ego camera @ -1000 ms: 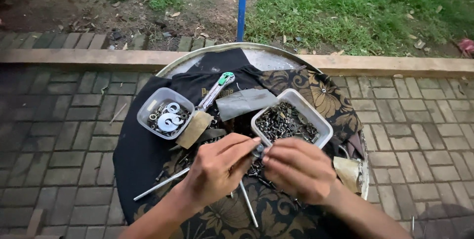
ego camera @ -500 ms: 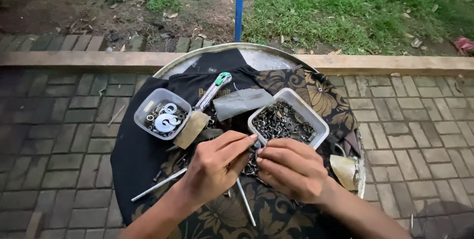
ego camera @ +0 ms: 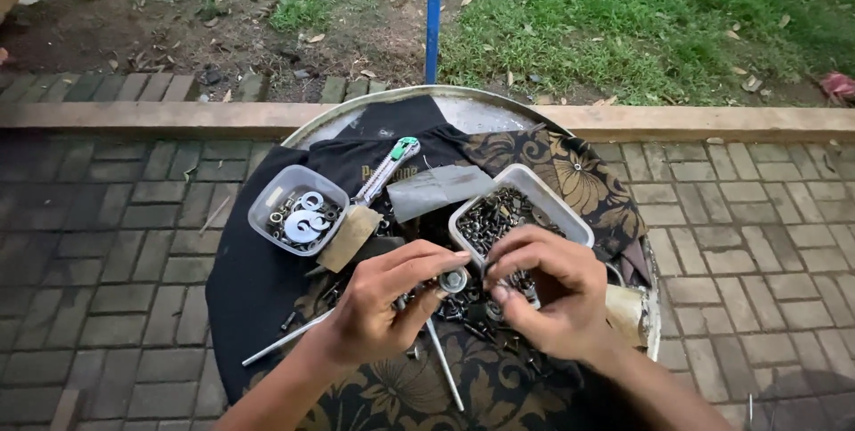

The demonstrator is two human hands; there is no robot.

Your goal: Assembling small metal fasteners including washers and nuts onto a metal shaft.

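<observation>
My left hand (ego camera: 378, 302) pinches a bolt with a round silver head (ego camera: 453, 280) between thumb and fingers. My right hand (ego camera: 545, 293) is curled beside it, fingertips down on a pile of dark bolts and nuts (ego camera: 472, 311) spread on the cloth. Just behind my hands sits a clear rectangular tub of dark screws and nuts (ego camera: 508, 214). All of it rests on a round metal table (ego camera: 472, 109) draped with a black and a brown floral cloth (ego camera: 570, 173).
A second clear tub with silver washers (ego camera: 298, 210) stands at the left, next to a green-tipped utility knife (ego camera: 385, 171), a grey folded sheet (ego camera: 436, 189) and a brown card piece (ego camera: 347, 237). Thin metal rods (ego camera: 443, 364) lie near the table's front. A blue pole (ego camera: 434, 12) rises behind; brick paving surrounds.
My hands have drawn closer together over the loose pile, and the left fingers now show the silver bolt head between them. The view has shifted slightly.
</observation>
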